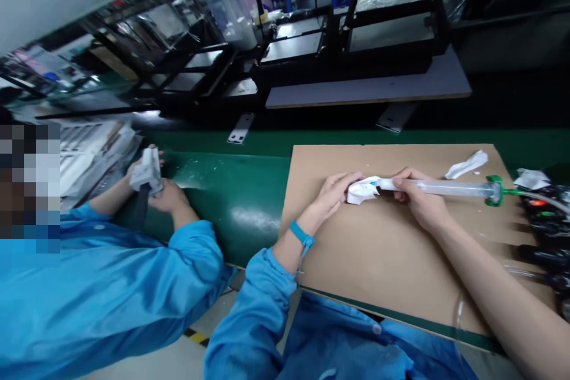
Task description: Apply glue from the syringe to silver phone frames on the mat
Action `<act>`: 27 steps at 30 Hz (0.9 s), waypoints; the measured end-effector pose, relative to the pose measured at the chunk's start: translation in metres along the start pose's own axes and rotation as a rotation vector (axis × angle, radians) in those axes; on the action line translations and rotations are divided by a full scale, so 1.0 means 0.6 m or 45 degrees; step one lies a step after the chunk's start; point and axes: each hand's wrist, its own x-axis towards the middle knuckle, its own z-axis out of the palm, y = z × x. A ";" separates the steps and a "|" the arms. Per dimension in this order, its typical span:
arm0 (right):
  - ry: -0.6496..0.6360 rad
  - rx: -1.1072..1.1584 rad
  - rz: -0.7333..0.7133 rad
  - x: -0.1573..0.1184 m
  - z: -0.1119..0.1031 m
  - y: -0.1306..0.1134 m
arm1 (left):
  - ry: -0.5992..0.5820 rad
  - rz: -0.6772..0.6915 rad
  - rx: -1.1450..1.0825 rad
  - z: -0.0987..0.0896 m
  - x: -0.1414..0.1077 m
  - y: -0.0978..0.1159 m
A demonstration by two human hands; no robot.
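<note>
My left hand, with a blue wristband, closes on a white cloth wrapped around the tip of a clear plastic syringe. My right hand grips the syringe barrel just behind the cloth. The syringe lies roughly level above a brown cardboard sheet, and its far end has a green collar with a green-ended tube leading off to the right. A crumpled white wipe lies on the cardboard beyond my hands.
To the left, a co-worker's hands in blue sleeves hold a white cloth. Dark equipment with tubing lies at the right of the green bench. Black racks and a grey board stand behind the bench.
</note>
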 end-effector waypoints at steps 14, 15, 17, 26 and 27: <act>0.057 0.354 -0.044 0.017 0.008 0.006 | 0.192 0.017 0.046 -0.027 0.007 0.024; 0.065 0.376 -0.040 0.018 0.008 0.005 | 0.196 0.024 0.054 -0.029 0.008 0.027; 0.067 0.407 -0.030 0.020 0.010 0.001 | 0.200 0.041 0.069 -0.029 0.008 0.030; 0.029 0.366 -0.070 0.015 0.015 -0.008 | 0.102 0.051 0.144 -0.003 -0.007 0.021; 0.014 0.349 -0.079 0.014 0.015 -0.009 | 0.084 0.046 0.148 0.001 -0.008 0.019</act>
